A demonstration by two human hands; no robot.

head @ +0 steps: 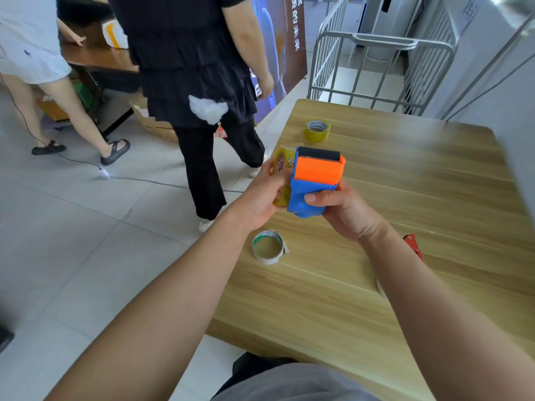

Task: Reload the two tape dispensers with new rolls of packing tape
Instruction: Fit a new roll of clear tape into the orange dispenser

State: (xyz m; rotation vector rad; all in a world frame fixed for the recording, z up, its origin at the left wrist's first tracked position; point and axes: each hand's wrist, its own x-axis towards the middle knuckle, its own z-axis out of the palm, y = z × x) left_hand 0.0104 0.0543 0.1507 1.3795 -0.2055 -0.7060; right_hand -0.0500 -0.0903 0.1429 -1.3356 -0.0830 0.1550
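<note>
Blue-orange dispenser (314, 180) gripped by right hand (341, 209) | left hand (260, 198) pinches yellowish roll (281, 166) (partly hidden)

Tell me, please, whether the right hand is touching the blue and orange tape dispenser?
Touching: the head view shows the right hand gripping the blue and orange tape dispenser, fingers curled over its blue body.

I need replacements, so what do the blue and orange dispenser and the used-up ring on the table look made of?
Dispenser: probably moulded plastic, judging by its flat, saturated blue and orange colour and smooth matte faces; the black roller on top looks like rubber or foam, hard to tell. Ring: likely cardboard, with a brown dull inside and a white printed outer face.
</note>
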